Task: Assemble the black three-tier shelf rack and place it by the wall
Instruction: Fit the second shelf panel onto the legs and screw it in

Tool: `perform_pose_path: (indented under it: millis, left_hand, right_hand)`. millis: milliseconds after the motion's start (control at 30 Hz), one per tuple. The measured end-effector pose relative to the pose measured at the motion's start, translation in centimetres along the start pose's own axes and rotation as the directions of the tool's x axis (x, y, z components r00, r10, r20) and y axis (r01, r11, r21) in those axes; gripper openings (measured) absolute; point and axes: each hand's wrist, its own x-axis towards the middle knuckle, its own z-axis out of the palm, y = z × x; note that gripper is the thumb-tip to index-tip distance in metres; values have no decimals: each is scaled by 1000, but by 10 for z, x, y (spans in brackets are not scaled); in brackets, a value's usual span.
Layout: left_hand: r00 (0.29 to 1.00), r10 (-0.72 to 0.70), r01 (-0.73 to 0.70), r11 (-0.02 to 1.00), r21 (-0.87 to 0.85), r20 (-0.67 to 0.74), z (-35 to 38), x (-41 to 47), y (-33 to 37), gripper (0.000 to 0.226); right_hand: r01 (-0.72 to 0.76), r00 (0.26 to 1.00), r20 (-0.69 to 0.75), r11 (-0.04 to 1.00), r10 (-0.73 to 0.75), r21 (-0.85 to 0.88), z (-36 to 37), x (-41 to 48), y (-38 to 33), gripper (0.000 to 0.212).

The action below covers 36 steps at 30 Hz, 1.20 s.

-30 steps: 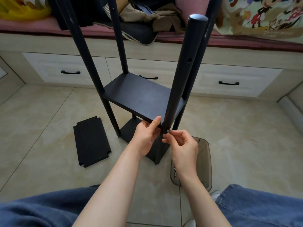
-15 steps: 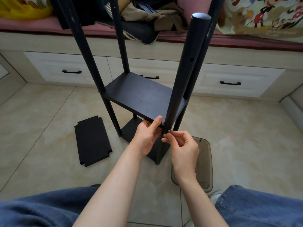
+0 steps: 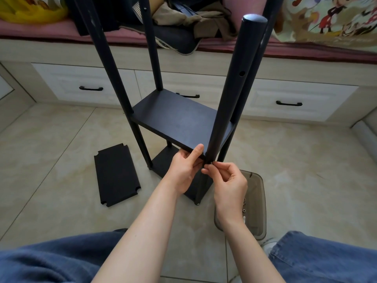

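Observation:
A black rack stands on the tiled floor with several upright poles, a middle shelf board (image 3: 179, 119) and a bottom board (image 3: 163, 162) fitted. My left hand (image 3: 184, 168) grips the near corner of the middle shelf, thumb on top. My right hand (image 3: 226, 182) pinches a small screw (image 3: 210, 163) against the near pole (image 3: 230, 92) just under that corner. A third black board (image 3: 116, 174) with notched corners lies flat on the floor to the left.
A smoky transparent tray (image 3: 257, 201) holding small screws sits on the floor under my right wrist. A bench with white drawers (image 3: 285, 99) and heaped clothes runs along the back. My jeans-clad knees fill the bottom corners.
Both hands stay at the shelf's near corner. My right fingers have shifted slightly on the screw at the pole.

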Motion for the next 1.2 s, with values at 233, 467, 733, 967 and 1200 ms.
perform_pose_path:
  millis: [233,467,733,967,1200]
  left_hand:
    - [1000,-2,2,1000,17,-6,0,0,-1,62]
    - [1000,-3,3,1000,22,-18,0,1,-2,56]
    - [1000,2,-1,1000,9,-28,2,1,-2,54]
    - [1000,12,-12,1000,12,-24,1,2,-3,60]
    - [999,1,-1,1000,22,-43,2,1,-3,59]
  right_hand:
    - [-32,999,-18,1000,32,0,-4,3,-6,9]
    - [-6,999,-35,991,1,-137,-1,5,-10,12]
    - [-43,999,-23,991,40,-129,-3,4,-14,10]
    - [-52,999,2,990,53,-129,-8,7,-14,11]
    - [-23,1000,8,987,25,-161,-6,6,-13,12]
